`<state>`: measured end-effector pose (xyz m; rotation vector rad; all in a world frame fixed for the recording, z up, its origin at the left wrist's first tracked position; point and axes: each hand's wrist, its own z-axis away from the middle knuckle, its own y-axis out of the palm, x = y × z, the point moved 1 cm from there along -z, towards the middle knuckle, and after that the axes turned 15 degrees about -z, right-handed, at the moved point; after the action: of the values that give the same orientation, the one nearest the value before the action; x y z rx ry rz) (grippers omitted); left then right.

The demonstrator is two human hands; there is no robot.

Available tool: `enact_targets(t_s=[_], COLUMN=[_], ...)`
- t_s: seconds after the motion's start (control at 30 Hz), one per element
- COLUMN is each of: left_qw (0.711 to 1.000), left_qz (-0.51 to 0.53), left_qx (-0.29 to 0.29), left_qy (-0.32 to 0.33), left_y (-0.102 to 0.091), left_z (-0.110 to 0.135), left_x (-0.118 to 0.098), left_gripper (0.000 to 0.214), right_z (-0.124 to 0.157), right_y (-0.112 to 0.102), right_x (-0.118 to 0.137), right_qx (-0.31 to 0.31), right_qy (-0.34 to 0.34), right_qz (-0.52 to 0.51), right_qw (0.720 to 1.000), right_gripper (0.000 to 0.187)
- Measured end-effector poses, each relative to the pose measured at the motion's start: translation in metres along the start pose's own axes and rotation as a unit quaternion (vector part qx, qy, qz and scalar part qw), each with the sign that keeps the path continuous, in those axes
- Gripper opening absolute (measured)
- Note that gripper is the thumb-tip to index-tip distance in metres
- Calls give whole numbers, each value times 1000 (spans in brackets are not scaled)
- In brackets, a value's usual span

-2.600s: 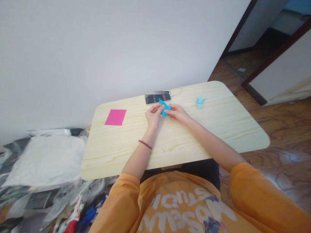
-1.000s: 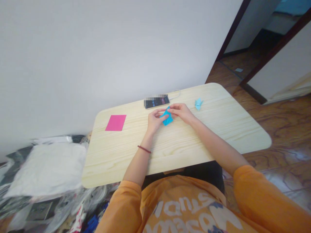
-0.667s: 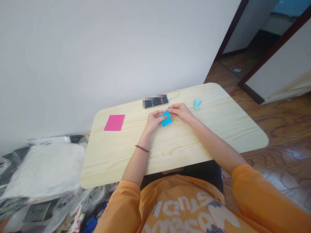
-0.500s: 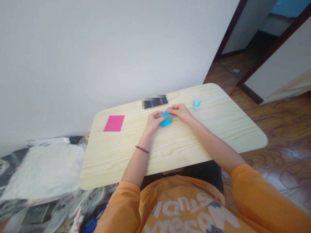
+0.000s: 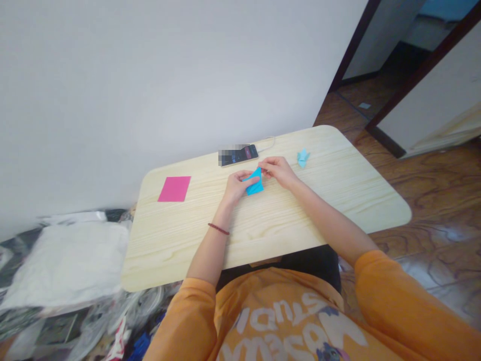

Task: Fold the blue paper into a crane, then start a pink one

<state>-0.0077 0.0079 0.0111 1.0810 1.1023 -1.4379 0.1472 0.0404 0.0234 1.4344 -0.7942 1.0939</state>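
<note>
Pinching of the part-folded blue origami paper (image 5: pixel 255 184) is recorded, grips closed on it by left hand (image 5: pixel 236 188) and right hand (image 5: pixel 277 170), a finished pale-blue paper figure (image 5: pixel 302 158) and an unfolded pink sheet (image 5: pixel 174 188) lying on the table (image 5: pixel 338 200).

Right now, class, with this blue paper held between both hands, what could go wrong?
The blue folded paper is pinched between the left hand and right hand, so a fold might slip or crease crookedly. The phone lies just beyond the hands, so a knuckle might bump it or catch its cable.
</note>
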Motion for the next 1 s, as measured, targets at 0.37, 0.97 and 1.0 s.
enact_targets(t_s=[0.37,0.97,1.0], left_qw=[1000,999,998], left_qz=[-13,-2,2], left_qx=[-24,-49,-51], left_qy=[-5,-18,-20], left_y=[-1,-1,-1], left_z=[-2,-4,-4], left_x=[1,1,2], left_gripper=[36,37,38], right_z=[0,1,1], right_y=[-1,0,0], right_x=[0,-4,-4], right_qx=[1,52,47], right_qy=[-7,7,0], right_qz=[29,94,107], right_qw=[1000,994,993], right_gripper=[38,24,23])
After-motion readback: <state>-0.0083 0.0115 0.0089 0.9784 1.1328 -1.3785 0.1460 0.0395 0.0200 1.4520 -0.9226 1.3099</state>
